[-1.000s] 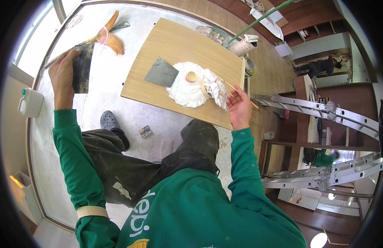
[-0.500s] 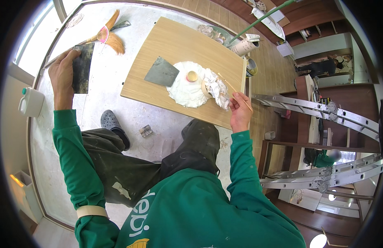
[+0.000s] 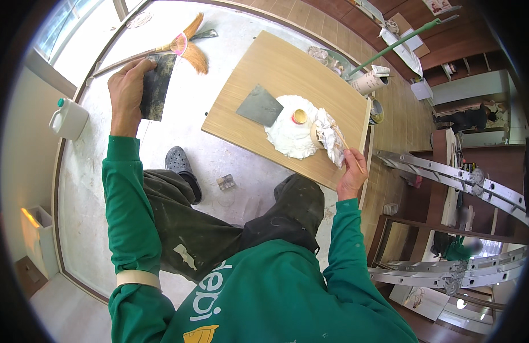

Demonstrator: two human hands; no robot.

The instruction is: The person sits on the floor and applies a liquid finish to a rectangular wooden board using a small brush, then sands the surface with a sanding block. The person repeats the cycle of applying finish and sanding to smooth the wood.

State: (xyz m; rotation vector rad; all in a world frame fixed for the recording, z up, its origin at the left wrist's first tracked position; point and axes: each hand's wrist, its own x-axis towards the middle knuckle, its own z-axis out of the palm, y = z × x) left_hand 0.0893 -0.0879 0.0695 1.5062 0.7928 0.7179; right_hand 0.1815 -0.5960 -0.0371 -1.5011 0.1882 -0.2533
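My left hand [image 3: 126, 94] grips a dark, mottled rectangular sheet [image 3: 157, 88] by its edge. My right hand [image 3: 352, 170] holds a thin wooden stick [image 3: 358, 166] at the right edge of a wooden board [image 3: 235, 95]. On that board lie a grey square tile [image 3: 258, 104], a rumpled white cloth [image 3: 284, 139] bearing a small cup [image 3: 299, 116], and a tan ring, perhaps a tape roll [image 3: 314, 136], beside crumpled paper [image 3: 330, 139].
A straw broom [image 3: 193, 55] and white jug [image 3: 68, 119] are at left. A small block [image 3: 226, 182] lies by my feet. A bucket [image 3: 375, 111], paper roll [image 3: 367, 84], green pole [image 3: 394, 46] and aluminium ladders [image 3: 436, 174] stand right. Two people [image 3: 470, 117] [image 3: 454, 247] are in the background.
My right hand has closed on the wooden stick and tilted it more upright. The view has shifted, so the board and floor items sit further right in the picture.
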